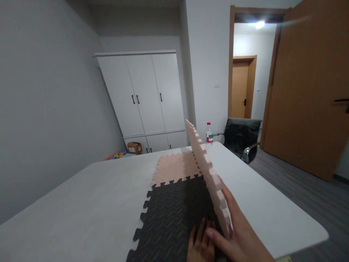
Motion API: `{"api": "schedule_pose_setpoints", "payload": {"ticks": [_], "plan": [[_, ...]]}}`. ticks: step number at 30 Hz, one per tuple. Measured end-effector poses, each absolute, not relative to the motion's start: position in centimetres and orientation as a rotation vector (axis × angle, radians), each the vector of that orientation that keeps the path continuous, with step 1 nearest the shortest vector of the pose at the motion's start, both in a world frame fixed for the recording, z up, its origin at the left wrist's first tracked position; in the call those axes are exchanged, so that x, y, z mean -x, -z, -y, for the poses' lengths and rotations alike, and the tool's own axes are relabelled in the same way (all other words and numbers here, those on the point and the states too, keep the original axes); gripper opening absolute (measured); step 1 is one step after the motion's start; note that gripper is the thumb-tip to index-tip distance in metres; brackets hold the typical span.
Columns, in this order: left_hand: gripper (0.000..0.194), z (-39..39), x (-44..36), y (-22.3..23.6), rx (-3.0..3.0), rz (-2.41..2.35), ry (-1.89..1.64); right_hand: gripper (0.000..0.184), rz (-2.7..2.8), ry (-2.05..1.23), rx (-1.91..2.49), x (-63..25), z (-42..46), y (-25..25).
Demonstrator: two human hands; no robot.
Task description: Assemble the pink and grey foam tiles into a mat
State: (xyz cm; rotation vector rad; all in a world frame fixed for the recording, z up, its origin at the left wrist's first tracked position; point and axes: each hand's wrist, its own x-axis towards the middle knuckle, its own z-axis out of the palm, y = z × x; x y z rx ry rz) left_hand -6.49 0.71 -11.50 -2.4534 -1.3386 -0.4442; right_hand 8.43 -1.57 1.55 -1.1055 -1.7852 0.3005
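the right hand (240, 233) clasped the pink foam tile (208, 174), tilted on edge, its long axis running away from the person. the left hand (200, 243) lay flat and open on the dark tile (174, 214), just beside it.

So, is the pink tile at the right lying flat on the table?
No, the raised pink tile stands on edge, tilted, with the right hand behind it.
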Motion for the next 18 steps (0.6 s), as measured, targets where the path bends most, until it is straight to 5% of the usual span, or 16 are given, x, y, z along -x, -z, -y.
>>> {"api": "schedule_pose_setpoints", "payload": {"ticks": [7,12,18], "plan": [[0.063,-0.7,6.2,11.6,2.423,1.329,0.533,0.053,1.567,-0.377,1.268,-9.5,0.8,7.3],[0.055,-1.0,6.1,12.5,2.379,1.37,0.56,0.048,1.411,-0.593,1.349,-10.8,1.1,6.3],[0.063,-1.0,6.0,12.8,2.386,1.423,0.554,0.044,1.215,-0.361,1.461,-17.4,-1.3,2.4]]}}
